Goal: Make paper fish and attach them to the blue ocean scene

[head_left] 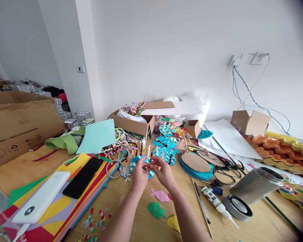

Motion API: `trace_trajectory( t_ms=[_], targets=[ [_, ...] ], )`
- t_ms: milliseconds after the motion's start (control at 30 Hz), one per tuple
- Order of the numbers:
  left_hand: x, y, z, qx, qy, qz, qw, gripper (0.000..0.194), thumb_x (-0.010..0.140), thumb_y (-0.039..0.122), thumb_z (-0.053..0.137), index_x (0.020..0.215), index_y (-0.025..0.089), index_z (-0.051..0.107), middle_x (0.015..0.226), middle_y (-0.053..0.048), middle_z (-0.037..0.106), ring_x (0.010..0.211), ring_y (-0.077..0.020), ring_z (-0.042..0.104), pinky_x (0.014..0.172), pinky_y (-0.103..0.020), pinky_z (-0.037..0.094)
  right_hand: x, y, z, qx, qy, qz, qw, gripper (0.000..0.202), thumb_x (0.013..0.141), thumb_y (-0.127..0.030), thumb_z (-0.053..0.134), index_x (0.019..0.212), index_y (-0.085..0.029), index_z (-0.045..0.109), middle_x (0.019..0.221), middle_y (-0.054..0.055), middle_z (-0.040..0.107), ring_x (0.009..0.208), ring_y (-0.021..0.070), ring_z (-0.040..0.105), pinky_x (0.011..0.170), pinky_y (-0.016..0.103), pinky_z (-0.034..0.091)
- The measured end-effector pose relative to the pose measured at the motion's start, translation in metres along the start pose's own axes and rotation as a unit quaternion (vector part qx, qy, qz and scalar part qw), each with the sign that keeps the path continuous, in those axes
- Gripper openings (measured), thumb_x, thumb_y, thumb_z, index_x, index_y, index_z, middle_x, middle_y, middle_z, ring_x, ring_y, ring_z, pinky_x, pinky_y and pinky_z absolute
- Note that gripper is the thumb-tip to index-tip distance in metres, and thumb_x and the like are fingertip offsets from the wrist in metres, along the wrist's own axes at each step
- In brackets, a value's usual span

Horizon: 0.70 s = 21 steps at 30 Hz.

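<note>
My left hand (140,171) and my right hand (163,170) meet at the middle of the table with fingers pinched together. A small orange piece shows between the fingertips, too small and covered to name. Just under the hands lies a round blue disc (133,164) with pale wavy strips, partly hidden by my left hand. White and dark twisted pipe cleaners (148,152) stand up behind the fingers. Nearer to me lie a pink paper fish (161,195), a green paper fish (156,210) and a yellow cutout (173,223) partly behind my right forearm.
At left, a black phone (82,178) and white power bank (41,196) rest on coloured sheets. To the right are blue-edged cardboard discs (195,162), a glue tube (218,203), a metal flask (257,185) and egg trays (275,153). Decorated discs (165,141) lie behind.
</note>
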<state>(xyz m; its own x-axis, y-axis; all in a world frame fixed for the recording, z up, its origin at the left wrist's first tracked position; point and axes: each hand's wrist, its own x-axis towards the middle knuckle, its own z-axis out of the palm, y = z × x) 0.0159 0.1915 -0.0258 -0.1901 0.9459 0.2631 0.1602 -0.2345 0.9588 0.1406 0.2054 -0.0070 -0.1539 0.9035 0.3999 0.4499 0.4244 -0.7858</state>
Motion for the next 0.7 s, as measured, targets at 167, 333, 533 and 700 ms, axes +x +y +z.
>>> trace_trajectory(
  t_ms=[167,333,533,700],
  targets=[
    [0.0,0.0,0.001,-0.006,-0.003,-0.001,1.0,0.044,0.07,0.006,0.062,0.112,0.018,0.06,0.076,-0.003,0.068,0.061,-0.014,0.061,0.062,-0.025,0.047,0.001,0.001,0.003,0.01,0.012,-0.002,1.0,0.03,0.078,-0.021,0.055,0.107,-0.02,0.06,0.08,0.003,0.065,0.082,0.0201,0.06,0.078,0.036,0.048],
    [0.0,0.0,0.0,-0.005,-0.001,0.002,1.0,0.043,0.07,0.006,0.061,0.111,0.017,0.06,0.079,-0.004,0.069,0.063,-0.0144,0.062,0.061,-0.026,0.048,0.0,-0.001,0.004,0.02,0.009,-0.008,1.0,0.03,0.078,-0.021,0.055,0.107,-0.02,0.062,0.084,0.005,0.067,0.086,0.0208,0.061,0.08,0.037,0.048],
    [0.0,0.0,-0.001,-0.008,0.007,0.005,1.0,0.045,0.068,0.008,0.064,0.112,0.017,0.061,0.082,-0.005,0.069,0.07,-0.0165,0.064,0.066,-0.027,0.049,0.001,-0.005,-0.003,0.04,0.026,0.004,0.999,0.027,0.083,-0.036,0.053,0.1,-0.019,0.065,0.096,0.01,0.069,0.088,0.0224,0.064,0.08,0.037,0.05],
    [0.0,0.0,-0.001,-0.019,0.005,0.015,1.0,0.048,0.067,0.008,0.066,0.114,0.017,0.059,0.087,-0.006,0.07,0.08,-0.0175,0.065,0.071,-0.028,0.049,0.004,-0.007,-0.016,0.053,0.073,0.038,0.995,0.04,0.083,-0.052,0.05,0.095,-0.017,0.066,0.089,0.01,0.071,0.079,0.0232,0.065,0.07,0.035,0.051]
  ],
)
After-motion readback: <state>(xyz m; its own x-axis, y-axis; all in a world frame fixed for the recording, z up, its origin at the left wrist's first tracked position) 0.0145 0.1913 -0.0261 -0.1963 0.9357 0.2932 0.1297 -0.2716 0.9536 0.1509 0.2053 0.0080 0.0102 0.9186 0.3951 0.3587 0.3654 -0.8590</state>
